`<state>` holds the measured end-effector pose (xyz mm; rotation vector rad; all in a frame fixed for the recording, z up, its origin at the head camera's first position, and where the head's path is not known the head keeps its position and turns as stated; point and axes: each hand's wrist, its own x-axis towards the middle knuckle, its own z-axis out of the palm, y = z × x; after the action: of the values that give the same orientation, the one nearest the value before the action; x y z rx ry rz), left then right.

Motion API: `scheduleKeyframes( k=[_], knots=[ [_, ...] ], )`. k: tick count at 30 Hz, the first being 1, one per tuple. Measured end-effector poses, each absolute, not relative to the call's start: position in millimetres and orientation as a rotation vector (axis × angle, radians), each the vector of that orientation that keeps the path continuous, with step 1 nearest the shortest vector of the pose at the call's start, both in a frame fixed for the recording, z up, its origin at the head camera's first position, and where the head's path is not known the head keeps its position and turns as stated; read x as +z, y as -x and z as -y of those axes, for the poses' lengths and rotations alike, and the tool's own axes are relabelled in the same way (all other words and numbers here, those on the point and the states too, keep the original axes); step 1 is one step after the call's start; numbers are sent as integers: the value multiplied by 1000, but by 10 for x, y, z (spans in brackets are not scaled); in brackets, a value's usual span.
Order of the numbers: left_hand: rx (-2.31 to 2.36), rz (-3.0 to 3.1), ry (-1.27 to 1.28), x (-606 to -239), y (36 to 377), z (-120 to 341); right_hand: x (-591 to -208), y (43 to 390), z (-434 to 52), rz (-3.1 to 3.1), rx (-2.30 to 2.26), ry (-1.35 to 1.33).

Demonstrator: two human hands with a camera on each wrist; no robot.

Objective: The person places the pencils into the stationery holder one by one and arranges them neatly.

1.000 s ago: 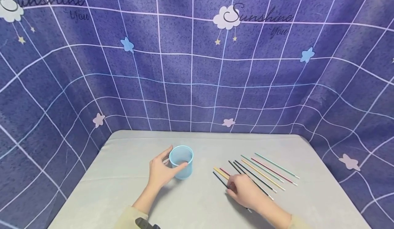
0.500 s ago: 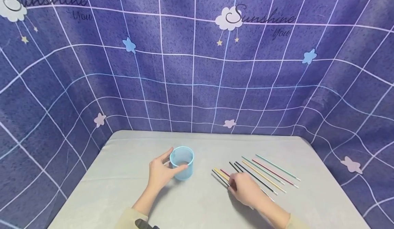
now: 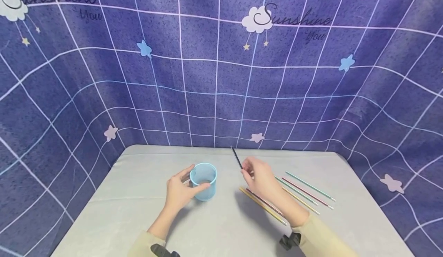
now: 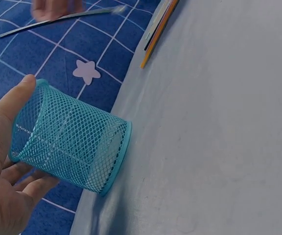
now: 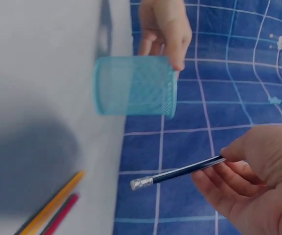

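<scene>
the left hand (image 3: 180, 192) curls its fingers round the blue mesh cup (image 3: 204, 181), which stands upright on the grey tabletop (image 3: 138, 195). the right hand (image 3: 260, 178) is raised just right of the cup, fingers pinching a black pencil (image 3: 237, 157) that tilts up and away. the other coloured pencils (image 3: 304, 189) lie in a row on the tabletop beneath and beside that hand.
</scene>
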<state>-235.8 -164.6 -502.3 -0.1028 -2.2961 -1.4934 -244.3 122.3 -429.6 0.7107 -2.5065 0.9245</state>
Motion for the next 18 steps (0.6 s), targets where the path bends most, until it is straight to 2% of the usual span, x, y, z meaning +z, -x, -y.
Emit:
scheduleKeyframes(
  k=[8, 18],
  knots=[
    [-1482, 2306, 102, -5023, 2374, 1627, -4024, 2606, -843, 2463, 1019, -765],
    [-1465, 2307, 114, -5024, 2393, 1639, -3998, 2723, -512, 2336, 1189, -853]
  ],
)
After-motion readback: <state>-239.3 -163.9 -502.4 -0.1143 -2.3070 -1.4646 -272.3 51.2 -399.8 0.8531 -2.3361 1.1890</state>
